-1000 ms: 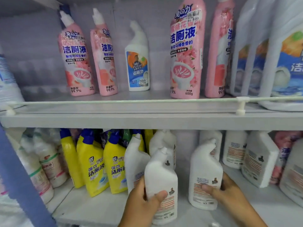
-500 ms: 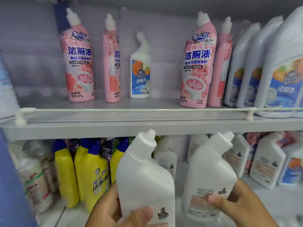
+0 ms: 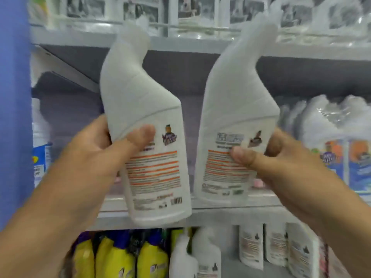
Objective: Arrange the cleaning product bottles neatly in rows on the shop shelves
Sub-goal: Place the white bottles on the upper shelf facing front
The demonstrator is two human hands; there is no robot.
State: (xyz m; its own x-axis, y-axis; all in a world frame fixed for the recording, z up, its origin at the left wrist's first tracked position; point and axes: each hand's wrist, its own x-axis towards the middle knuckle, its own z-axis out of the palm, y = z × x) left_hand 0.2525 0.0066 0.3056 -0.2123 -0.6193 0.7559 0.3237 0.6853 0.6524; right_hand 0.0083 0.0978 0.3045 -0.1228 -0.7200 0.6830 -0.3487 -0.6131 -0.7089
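Note:
I hold two white angled-neck cleaner bottles up in front of the middle shelf, their back labels with orange stripes facing me. My left hand [image 3: 112, 149] grips the left white bottle [image 3: 144, 109] around its waist, thumb across the label. My right hand [image 3: 281, 157] grips the right white bottle [image 3: 236, 105] the same way. Both bottles tilt slightly and hang above the middle shelf's front rail [image 3: 261, 203]. The pink bottles behind them are hidden.
White bottles with blue-orange labels [image 3: 341, 149] fill the middle shelf's right side. Yellow bottles [image 3: 118, 259] and more white bottles [image 3: 251, 245] stand on the lower shelf. A blue upright [image 3: 14, 97] borders the left. The top shelf [image 3: 180, 43] carries wrapped white containers.
Both hands have lifted their white bottles from the lower shelf up to the level of the middle shelf. The view has tilted upward, so the top shelf now shows.

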